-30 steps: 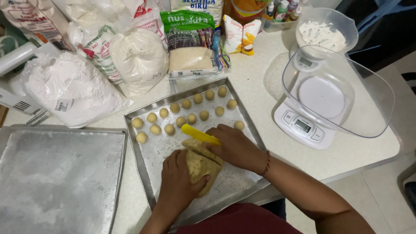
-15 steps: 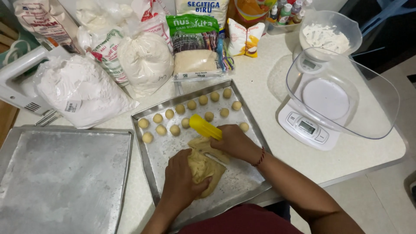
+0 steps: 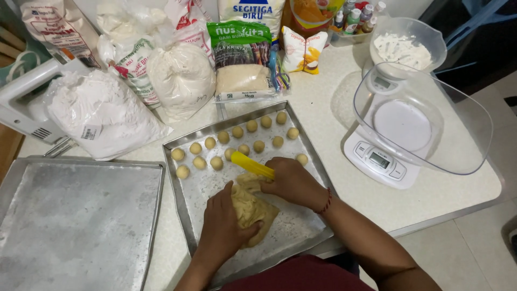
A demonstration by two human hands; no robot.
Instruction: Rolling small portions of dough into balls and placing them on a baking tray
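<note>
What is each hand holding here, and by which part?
The right hand grips a yellow tool by its near end. The left hand presses on the dough lump from its left side.

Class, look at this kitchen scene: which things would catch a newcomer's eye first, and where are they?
At the centre, the left hand presses a lump of dough on a floured baking tray, while the right hand holds a yellow tool. Small dough balls line the tray's far end; a kitchen scale stands right.
</note>
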